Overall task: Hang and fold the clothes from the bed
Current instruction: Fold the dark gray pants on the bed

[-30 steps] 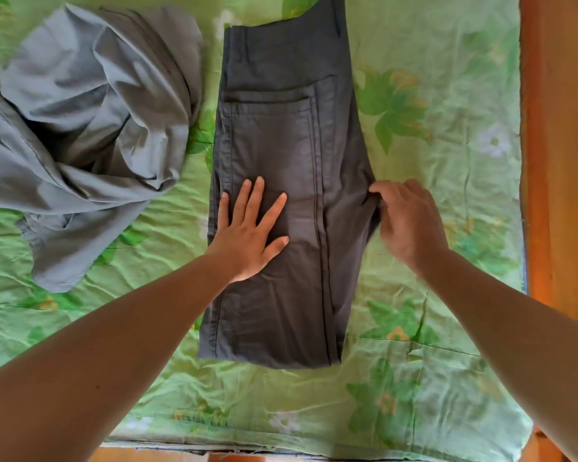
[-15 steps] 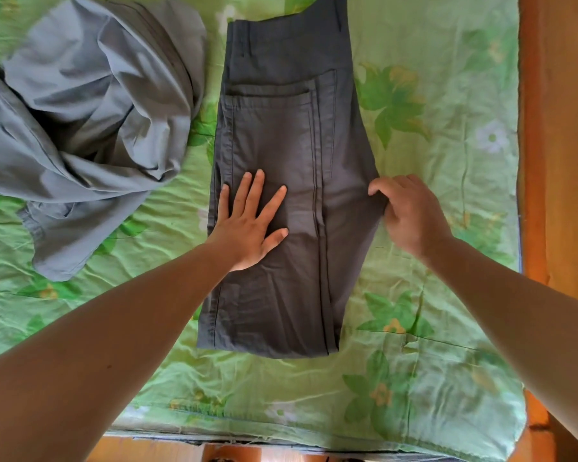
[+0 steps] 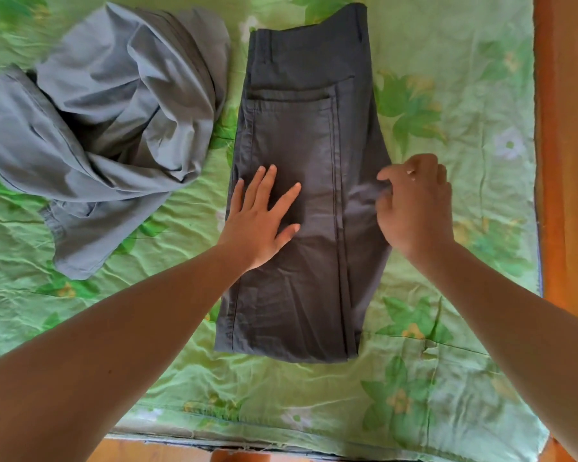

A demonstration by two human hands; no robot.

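Dark grey trousers [image 3: 301, 135] lie folded lengthwise on the bed, waistband at the far end, back pocket facing up. My left hand [image 3: 264, 218] lies flat on them with fingers spread, pressing the left half just below the pocket. My right hand [image 3: 414, 205] is at the trousers' right edge, fingers curled, pinching the protruding fold of fabric there. A crumpled light grey garment [image 3: 114, 121] sits in a heap to the left of the trousers, apart from both hands.
The bed is covered by a wrinkled green floral sheet [image 3: 447, 328]. An orange-brown wooden surface [image 3: 568, 128] runs along the right side. The bed's near edge [image 3: 247, 441] shows at the bottom, with wooden floor beyond.
My right hand has lifted slightly at the trousers' right edge, its fingers more curled on the fold. My left hand stays flat in the same spot.
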